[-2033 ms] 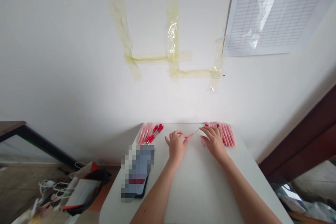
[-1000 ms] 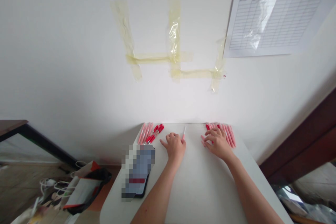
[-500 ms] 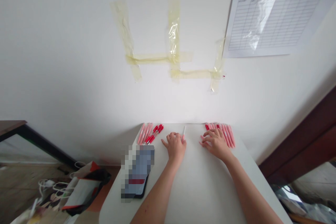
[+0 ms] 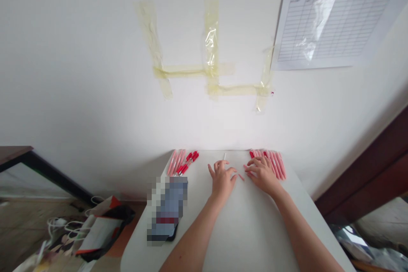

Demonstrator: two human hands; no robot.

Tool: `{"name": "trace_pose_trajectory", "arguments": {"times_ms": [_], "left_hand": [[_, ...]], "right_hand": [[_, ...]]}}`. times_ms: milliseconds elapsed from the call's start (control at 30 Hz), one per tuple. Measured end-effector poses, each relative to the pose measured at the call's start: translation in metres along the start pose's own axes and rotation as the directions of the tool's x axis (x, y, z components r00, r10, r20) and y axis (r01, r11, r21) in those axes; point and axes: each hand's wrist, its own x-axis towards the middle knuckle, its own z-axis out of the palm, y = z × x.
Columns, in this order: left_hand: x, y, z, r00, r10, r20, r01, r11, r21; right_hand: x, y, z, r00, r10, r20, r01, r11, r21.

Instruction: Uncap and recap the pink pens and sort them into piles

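Both on table [image 4: 242, 229] | left hand [image 4: 223, 179]: fingers splayed, by white refill [image 4: 224, 156] | right hand [image 4: 263, 174]: fingers apart (tips on pink pen barrels [image 4: 276, 164])

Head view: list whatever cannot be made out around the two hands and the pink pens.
All in the head view:
- Left hand: whether it grips the thin white refill; its fingers cover the lower end.
- Right hand: hides part of the row of pink plastic pen barrels; grip unclear.
- Flat dark rectangle: blurred out.
- Gridded paper chart: print too small.
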Motion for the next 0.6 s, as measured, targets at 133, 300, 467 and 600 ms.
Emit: {"name": "trace_pose_trajectory", "arguments": {"times_ms": [133,300,467,600], "left_hand": [[-0.0025,0.005,0.0057,0.996,0.07,0.059,-0.069,0.997,-0.022],[-0.0021,0.0055,0.0063,0.994,0.076,0.074,-0.074,0.997,-0.02],[-0.0014,0.0031,0.0067,0.996,0.064,0.057,-0.063,0.998,-0.016],[-0.0006,0.001,0.0067,0.998,0.049,0.034,-0.049,0.999,0.001]], "right_hand": [[0.0001,0.001,0.0011,1.0,0.01,-0.008,-0.01,1.0,-0.011],[0.0003,0.0017,0.0012,1.0,0.023,-0.008,-0.023,0.999,-0.023],[0.0009,-0.0016,-0.0005,1.0,0.015,0.011,-0.015,1.0,-0.019],[0.0019,-0.0061,-0.0014,1.0,0.026,0.018,-0.025,0.999,-0.046]]}}
